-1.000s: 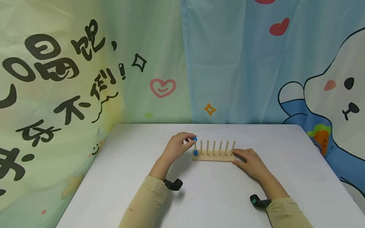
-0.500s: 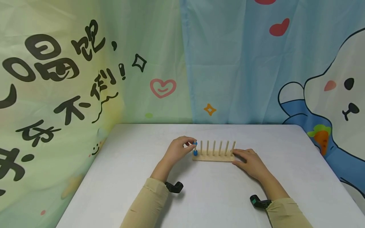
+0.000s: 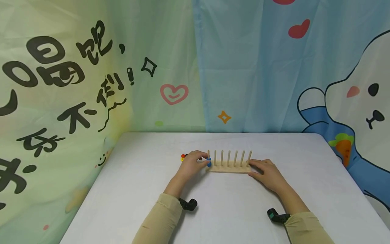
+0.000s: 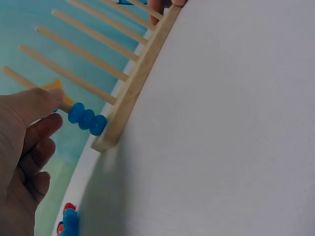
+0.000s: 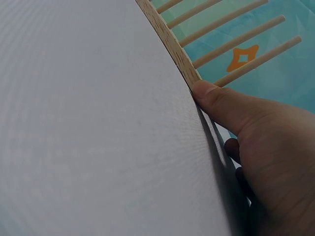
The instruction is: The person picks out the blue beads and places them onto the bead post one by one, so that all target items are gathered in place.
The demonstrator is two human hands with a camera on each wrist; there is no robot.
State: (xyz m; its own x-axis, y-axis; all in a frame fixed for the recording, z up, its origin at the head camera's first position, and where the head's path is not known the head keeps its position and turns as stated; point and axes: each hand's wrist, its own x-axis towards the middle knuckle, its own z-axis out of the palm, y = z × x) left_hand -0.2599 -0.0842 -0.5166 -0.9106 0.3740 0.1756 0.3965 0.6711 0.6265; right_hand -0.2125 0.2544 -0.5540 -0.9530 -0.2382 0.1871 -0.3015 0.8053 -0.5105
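A wooden peg rack (image 3: 228,168) with a row of upright pegs stands on the table. Blue beads (image 4: 87,119) are stacked low on its leftmost peg (image 4: 18,77). My left hand (image 3: 191,163) is at that peg, thumb and index finger pinching around it just above the stack. A sliver of blue shows between those fingertips in the left wrist view, and the thumb hides the rest of that bead. At the other end, my right hand (image 3: 268,173) grips the rack's base, with the thumb (image 5: 209,93) on the front edge and the fingers behind.
Loose coloured beads (image 3: 183,157), red and yellow among them, lie behind the left hand; the left wrist view shows red and blue beads (image 4: 70,220) too. A white table (image 3: 231,210) carries everything, with a printed curtain (image 3: 243,67) behind it.
My left hand has moved down along the leftmost peg, bringing a blue bead from its top to the stack below. Loose beads have come into sight behind it. The right hand stays put.
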